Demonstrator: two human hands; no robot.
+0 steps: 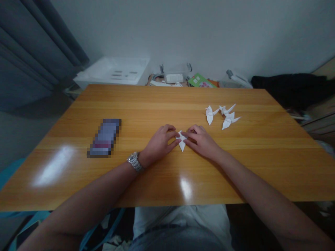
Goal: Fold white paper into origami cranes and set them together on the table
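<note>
A small folded piece of white paper (182,145), kite-shaped with its point towards me, lies at the middle of the wooden table (146,181). My left hand (163,141) pinches its left side between thumb and fingers. On the paper's right side, my right hand (201,141) grips with thumb and fingers closed in the same way. Fingertips of both hands cover parts of its upper edges. Beyond my right hand stand several white paper cranes (209,115), close together.
A pixelated phone-like slab (106,137) lies left of my left hand. Behind the table's far edge are a white tray (115,69), a green booklet (201,81) and a white box (175,78). Dark cloth (290,86) is at the far right, a grey curtain (34,45) at the left.
</note>
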